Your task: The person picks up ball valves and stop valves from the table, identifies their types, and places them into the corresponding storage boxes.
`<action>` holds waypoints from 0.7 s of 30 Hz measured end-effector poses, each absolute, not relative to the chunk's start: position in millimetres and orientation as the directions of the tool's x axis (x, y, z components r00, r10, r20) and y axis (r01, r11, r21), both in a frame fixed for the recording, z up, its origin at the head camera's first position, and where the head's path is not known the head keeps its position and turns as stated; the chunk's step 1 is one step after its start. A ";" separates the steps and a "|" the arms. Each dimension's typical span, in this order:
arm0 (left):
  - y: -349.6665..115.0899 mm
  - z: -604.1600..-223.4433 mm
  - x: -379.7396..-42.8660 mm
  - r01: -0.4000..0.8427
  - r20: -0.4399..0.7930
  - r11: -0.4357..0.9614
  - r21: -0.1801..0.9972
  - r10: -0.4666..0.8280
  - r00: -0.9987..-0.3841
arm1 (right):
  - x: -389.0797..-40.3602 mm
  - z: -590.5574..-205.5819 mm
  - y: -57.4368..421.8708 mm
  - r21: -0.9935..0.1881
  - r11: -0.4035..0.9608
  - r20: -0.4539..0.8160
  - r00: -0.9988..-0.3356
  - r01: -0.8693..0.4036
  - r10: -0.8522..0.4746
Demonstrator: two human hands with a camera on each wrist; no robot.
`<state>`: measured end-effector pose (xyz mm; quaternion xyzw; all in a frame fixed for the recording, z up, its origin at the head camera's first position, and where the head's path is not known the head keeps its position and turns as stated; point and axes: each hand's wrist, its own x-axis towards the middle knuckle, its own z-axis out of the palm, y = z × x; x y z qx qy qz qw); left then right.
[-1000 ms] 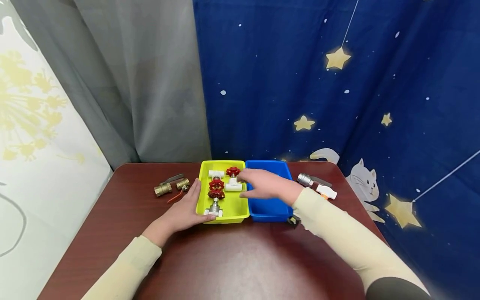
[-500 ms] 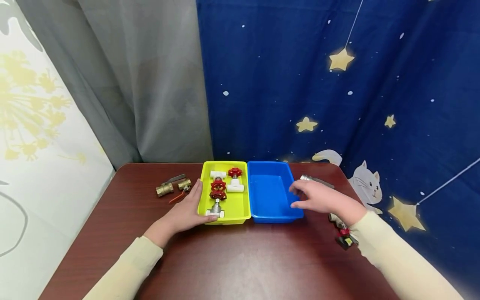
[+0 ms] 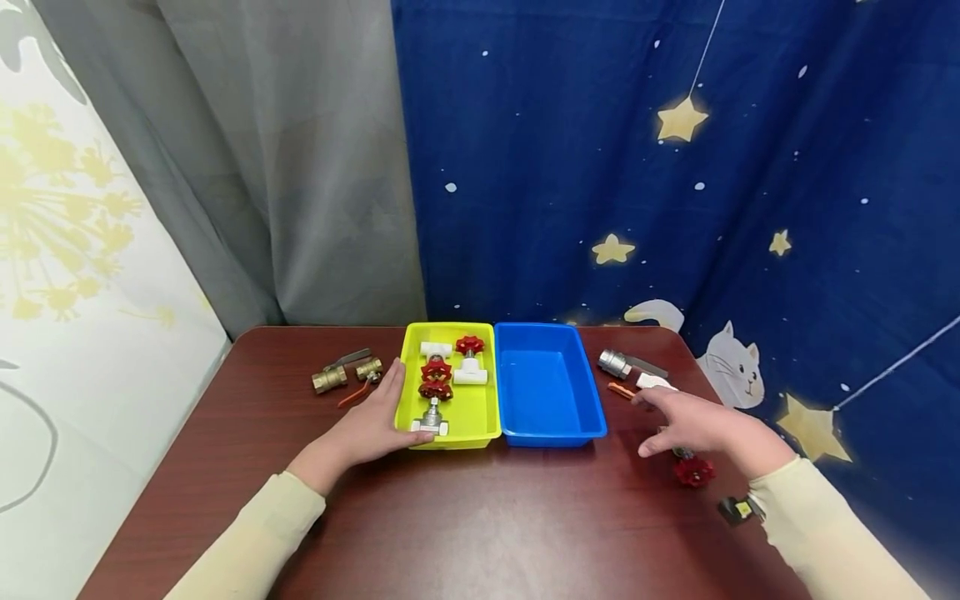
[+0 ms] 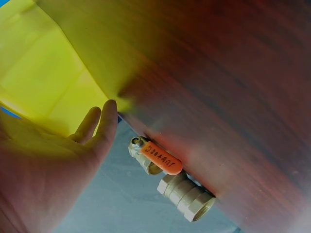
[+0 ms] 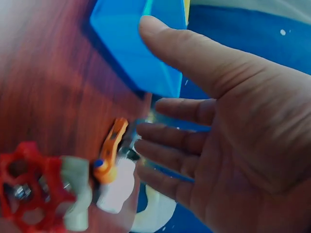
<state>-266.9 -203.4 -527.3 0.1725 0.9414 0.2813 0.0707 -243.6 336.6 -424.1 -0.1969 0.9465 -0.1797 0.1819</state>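
My left hand [image 3: 365,423] rests along the left side of the yellow tray [image 3: 483,417], thumb at its near rim and fingers straight. Inside the tray lie several valves: a white valve with a red handwheel [image 3: 470,375], another white one [image 3: 436,350] and a metal valve [image 3: 431,422] with a red wheel. My right hand [image 3: 697,423] hovers over the table's right side, holding nothing, thumb and fingers spread. Beneath and beside it are a valve with a red handwheel [image 3: 694,472] and a white valve with an orange lever [image 5: 114,145]. The hand partly hides both in the head view.
A blue tray [image 3: 551,437] stands against the yellow one's right side. Brass ball valves [image 3: 328,380] with levers lie left of the yellow tray. At the right back is a metal ball valve [image 3: 615,363] with a grey lever. Curtains hang behind the table.
My right hand has moved from over the yellow tray, across the blue tray, to above the valves on the right. The left hand has stayed at the yellow tray.
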 end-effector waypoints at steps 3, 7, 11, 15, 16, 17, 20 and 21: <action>-202.8 -527.2 -266.9 0.289 -0.034 0.784 0.549 0.366 -0.930 | -238.9 -426.8 347.1 -0.379 0.882 -0.307 -0.861 -0.281 -0.406; -202.0 -528.2 -267.8 0.295 -0.028 0.784 0.546 0.369 -0.929 | -236.5 -432.6 362.7 -0.334 0.911 -0.342 -0.870 -0.242 -0.356; -202.0 -528.5 -268.3 0.296 -0.029 0.783 0.547 0.371 -0.928 | -235.4 -438.7 375.6 -0.328 0.925 -0.379 -0.870 -0.193 -0.316; -202.8 -528.5 -268.1 0.297 -0.026 0.787 0.541 0.369 -0.929 | -232.6 -443.9 381.9 -0.340 0.920 -0.387 -0.863 -0.195 -0.326; -202.9 -528.5 -268.0 0.298 -0.025 0.788 0.539 0.368 -0.929 | -231.8 -445.4 382.8 -0.342 0.919 -0.391 -0.860 -0.194 -0.327; -203.0 -528.5 -267.9 0.299 -0.023 0.789 0.537 0.368 -0.929 | -231.1 -446.8 383.4 -0.344 0.919 -0.395 -0.858 -0.191 -0.327; -202.8 -528.8 -267.9 0.302 -0.020 0.790 0.533 0.369 -0.929 | -229.2 -451.4 385.3 -0.339 0.926 -0.422 -0.853 -0.165 -0.307; -202.7 -528.9 -267.9 0.303 -0.019 0.791 0.532 0.369 -0.929 | -228.7 -452.6 385.7 -0.336 0.930 -0.433 -0.852 -0.151 -0.295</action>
